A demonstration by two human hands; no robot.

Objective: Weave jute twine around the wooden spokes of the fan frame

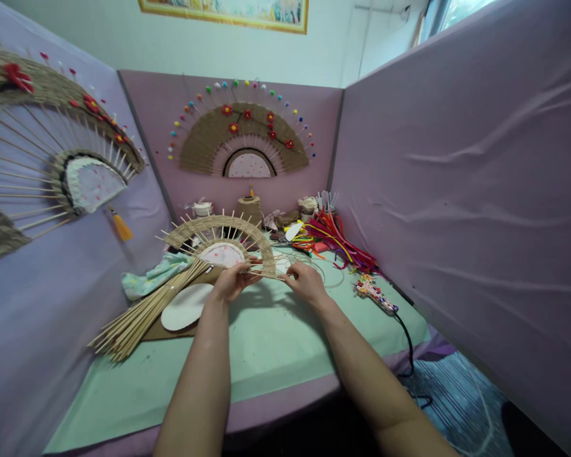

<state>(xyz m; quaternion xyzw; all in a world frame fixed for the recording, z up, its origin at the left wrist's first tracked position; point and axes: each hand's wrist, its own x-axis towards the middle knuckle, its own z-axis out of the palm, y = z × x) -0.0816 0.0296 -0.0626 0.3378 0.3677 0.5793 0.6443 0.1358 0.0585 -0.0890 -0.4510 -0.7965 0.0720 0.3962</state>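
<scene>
A half-round fan (228,235) of wooden sticks wrapped in tan twine stands upright on the green table (266,343), with a pale pink centre piece. My left hand (233,282) grips its lower edge near the middle, fingers pinched shut. My right hand (304,279) pinches the twine at the fan's right end, fingers closed. Loose twine (314,260) loops away behind my right hand.
A bundle of bare sticks (147,311) and a white oval cut-out (185,306) lie at the left. Coloured pipe cleaners (342,244), a glue gun (375,293) with black cord, and twine spools (250,206) sit at the back right. Finished fans (242,136) hang on the purple partition walls.
</scene>
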